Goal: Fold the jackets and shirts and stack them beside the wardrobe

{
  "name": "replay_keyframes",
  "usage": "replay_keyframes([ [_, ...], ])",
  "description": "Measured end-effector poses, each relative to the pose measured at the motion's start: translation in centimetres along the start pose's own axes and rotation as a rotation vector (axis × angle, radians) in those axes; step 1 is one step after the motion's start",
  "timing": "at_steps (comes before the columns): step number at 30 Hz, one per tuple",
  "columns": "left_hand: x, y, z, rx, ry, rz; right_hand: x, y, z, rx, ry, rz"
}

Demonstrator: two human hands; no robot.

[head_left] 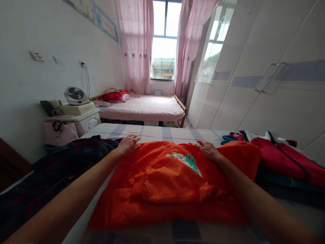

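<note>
An orange hooded sweatshirt (162,184) lies spread on the bed in front of me, its hood toward my body. A teal and white print shows on its chest, partly covered by the hood. My left hand (129,143) rests at the far left corner of the sweatshirt, fingers stretched out and pointing right. On the far right part of the cloth lies my right hand (207,149), palm down with its fingers extended. One orange sleeve (241,157) reaches out to the right, beyond my right forearm.
Dark plaid clothing (76,159) is heaped on the left of the striped bed sheet (162,133). A stack of folded clothes with a red jacket (281,154) sits at the right. Beyond are a second bed (149,106), a nightstand (88,120) with a fan (75,95), and a white wardrobe (243,61).
</note>
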State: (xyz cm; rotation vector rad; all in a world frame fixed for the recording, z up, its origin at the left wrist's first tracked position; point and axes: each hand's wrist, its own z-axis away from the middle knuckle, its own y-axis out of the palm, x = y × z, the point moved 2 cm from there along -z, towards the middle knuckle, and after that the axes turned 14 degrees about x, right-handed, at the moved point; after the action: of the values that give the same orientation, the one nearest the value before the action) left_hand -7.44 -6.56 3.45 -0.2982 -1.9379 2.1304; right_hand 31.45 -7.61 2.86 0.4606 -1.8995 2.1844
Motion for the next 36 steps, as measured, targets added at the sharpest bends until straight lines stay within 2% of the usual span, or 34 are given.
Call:
replay_keyframes([
  [3, 1.7, 1.0, -2.1, 0.095, -0.001, 0.046, -0.4, 0.6, -2.0, 0.088, 0.011, -0.005],
  [6, 2.6, 1.8, -2.7, 0.154, -0.001, 0.098, -0.9, 0.9, -3.0, 0.167, 0.002, -0.015],
  [8, 2.8, 2.1, -2.4, 0.14, 0.009, 0.116, -1.1, 1.0, -3.3, 0.196, -0.005, -0.024],
  [11, 2.5, 2.3, -1.4, 0.049, 0.028, 0.12, -1.2, 1.2, -3.3, 0.176, -0.007, -0.035],
  [15, 2.2, 0.9, -0.5, -0.052, 0.057, 0.132, -0.3, 0.4, -2.0, 0.034, -0.031, -0.061],
  [18, 2.1, -1.2, 0.9, -0.118, 0.078, 0.15, 0.5, -1.0, 0.3, -0.17, -0.096, -0.076],
  [20, 1.9, -2.2, 2.9, -0.189, 0.073, 0.156, 0.7, -1.8, 2.4, -0.335, -0.188, -0.044],
  [22, 1.3, -2.4, 5.8, -0.29, 0.096, 0.114, 0.3, -1.7, 4.7, -0.442, -0.273, 0.04],
  [25, 0.1, -0.7, 10.4, -0.361, 0.229, -0.067, -1.1, 0.1, 7.8, -0.429, -0.334, 0.212],
  [27, -0.6, 1.2, 12.8, -0.309, 0.321, -0.18, -2.1, 1.9, 9.3, -0.38, -0.365, 0.305],
  [30, -1.1, 3.0, 14.6, -0.227, 0.33, -0.213, -3.1, 3.7, 10.6, -0.321, -0.406, 0.366],
  [33, -1.2, 2.8, 15.1, -0.087, 0.291, -0.099, -3.2, 3.5, 11.2, -0.244, -0.429, 0.33],
  [36, -1.4, 1.2, 14.6, 0.086, 0.245, 0.037, -2.4, 1.8, 11.0, -0.031, -0.397, 0.211],
])
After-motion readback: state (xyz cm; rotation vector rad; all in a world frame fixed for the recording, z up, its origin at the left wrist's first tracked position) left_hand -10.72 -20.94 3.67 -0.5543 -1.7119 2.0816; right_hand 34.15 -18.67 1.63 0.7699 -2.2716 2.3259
